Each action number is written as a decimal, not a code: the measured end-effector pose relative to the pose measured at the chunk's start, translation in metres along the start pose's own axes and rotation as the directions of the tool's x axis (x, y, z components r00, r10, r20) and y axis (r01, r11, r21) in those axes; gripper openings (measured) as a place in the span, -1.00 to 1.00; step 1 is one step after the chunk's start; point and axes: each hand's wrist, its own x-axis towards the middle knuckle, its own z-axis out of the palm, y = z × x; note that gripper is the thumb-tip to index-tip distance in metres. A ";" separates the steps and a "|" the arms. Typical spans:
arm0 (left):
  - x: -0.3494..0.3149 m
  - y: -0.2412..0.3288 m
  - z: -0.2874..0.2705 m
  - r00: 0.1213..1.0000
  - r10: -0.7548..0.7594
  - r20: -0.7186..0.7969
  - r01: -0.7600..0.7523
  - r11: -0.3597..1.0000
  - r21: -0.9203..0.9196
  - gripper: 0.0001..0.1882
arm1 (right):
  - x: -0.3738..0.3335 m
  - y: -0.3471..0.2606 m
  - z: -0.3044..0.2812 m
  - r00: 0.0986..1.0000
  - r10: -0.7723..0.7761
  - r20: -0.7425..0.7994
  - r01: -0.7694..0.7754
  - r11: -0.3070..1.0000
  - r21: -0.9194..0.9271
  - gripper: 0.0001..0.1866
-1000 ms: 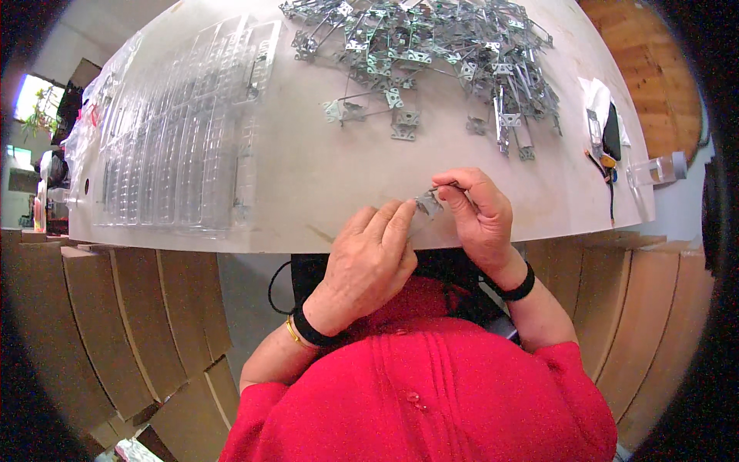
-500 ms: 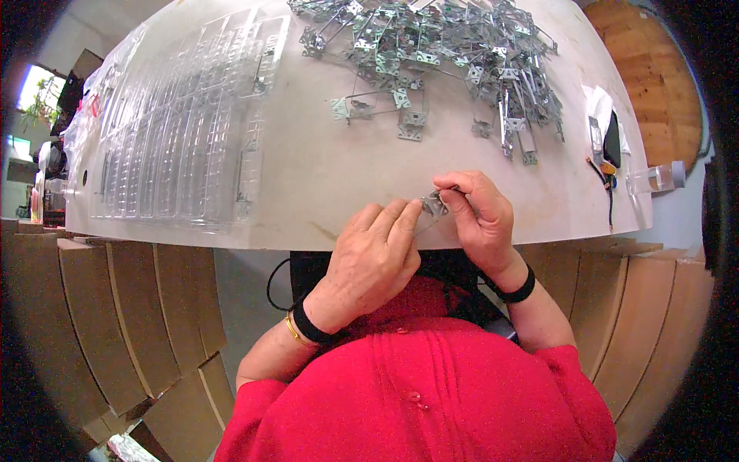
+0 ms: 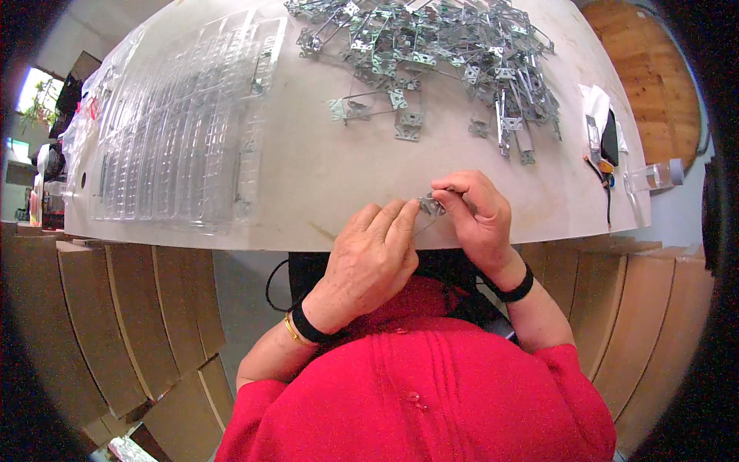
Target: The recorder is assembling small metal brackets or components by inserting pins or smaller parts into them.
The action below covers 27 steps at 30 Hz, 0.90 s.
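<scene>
Between my two hands, over the near edge of the white table, is a small metal bracket (image 3: pixel 431 205) with thin wire rods. My left hand (image 3: pixel 375 248) is closed on its left side, the fingers pressed together and covering much of it. The thumb and forefinger of my right hand (image 3: pixel 482 215) pinch its upper right end. Farther back lies a tangled heap of similar metal brackets (image 3: pixel 431 58) with rods. A few pieces, such as a loose bracket (image 3: pixel 408 125), lie at the heap's near edge.
Stacked clear plastic trays (image 3: pixel 177 146) cover the table's left side. At the right edge lie a black object (image 3: pixel 610 138), small pliers (image 3: pixel 606 166) and a clear bottle (image 3: pixel 658 176) with a grey cap. Cardboard boxes (image 3: pixel 146 308) stand below the table on both sides.
The bracket has turned slightly between my fingers. Both hands keep almost the same place and grip.
</scene>
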 end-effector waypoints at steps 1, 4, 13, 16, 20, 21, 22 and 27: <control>0.001 0.001 -0.001 1.000 0.001 0.001 -0.001 1.000 -0.004 -0.38 | -0.001 0.000 -0.001 0.999 0.046 0.007 -0.046 0.999 0.025 -0.82; 0.000 0.001 0.000 1.000 0.000 0.000 0.000 1.000 0.000 -0.38 | 0.002 -0.001 0.000 0.999 -0.038 0.002 0.038 0.999 -0.014 -0.84; 0.000 0.000 0.002 1.000 -0.006 -0.014 0.006 1.000 -0.006 -0.39 | 0.000 -0.002 -0.003 0.999 0.010 -0.049 -0.009 1.000 0.013 -0.87; -0.001 -0.002 0.001 0.999 -0.026 -0.043 0.025 1.000 -0.006 -0.38 | -0.001 0.000 0.000 0.994 0.006 -0.110 -0.001 0.999 0.042 -0.87; -0.002 -0.010 -0.003 0.995 -0.074 -0.068 0.077 0.997 0.029 -0.38 | -0.003 0.001 0.000 0.992 0.059 -0.114 -0.045 0.991 0.126 -0.86; -0.003 -0.011 -0.004 0.995 -0.074 -0.068 0.076 0.997 0.028 -0.38 | -0.002 0.000 -0.001 0.996 0.048 -0.077 -0.039 0.993 0.113 -0.86; -0.003 -0.011 -0.005 0.995 -0.073 -0.067 0.075 0.997 0.029 -0.38 | -0.002 0.000 -0.002 0.999 0.037 -0.039 -0.033 0.994 0.100 -0.86; -0.001 -0.008 -0.006 0.995 -0.073 -0.068 0.075 0.997 0.033 -0.38 | -0.002 0.001 -0.002 1.000 0.003 -0.024 -0.001 0.997 0.073 -0.86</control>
